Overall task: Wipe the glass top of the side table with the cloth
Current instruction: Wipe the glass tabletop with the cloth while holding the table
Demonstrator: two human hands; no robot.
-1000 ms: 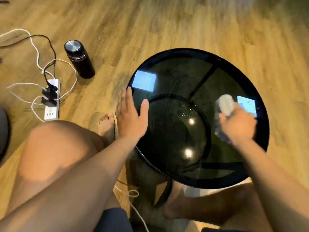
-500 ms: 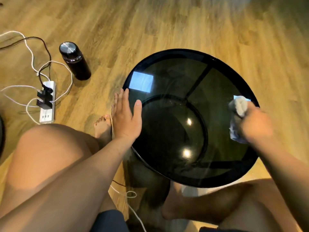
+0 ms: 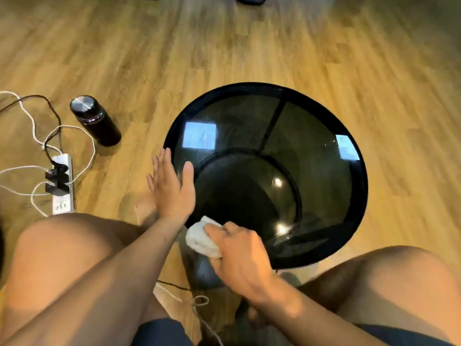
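Note:
The side table's round dark glass top (image 3: 311,151) fills the middle of the view, with light patches reflected in it. My right hand (image 3: 239,258) is closed around a bunched white cloth (image 3: 200,237) and presses it on the near left rim of the glass. My left hand (image 3: 172,186) lies flat on the left rim, fingers together and extended, thumb on the glass, holding nothing. Both hands sit close to each other at the near left edge.
A black bottle (image 3: 94,121) with a metal lid stands on the wooden floor left of the table. A white power strip (image 3: 62,188) with plugs and tangled cables lies further left. My bare knees frame the near edge; a cord (image 3: 199,310) trails below.
My right hand has carried the cloth from the right rim of the glass around to the near left rim. The left hand stays flat on the left edge.

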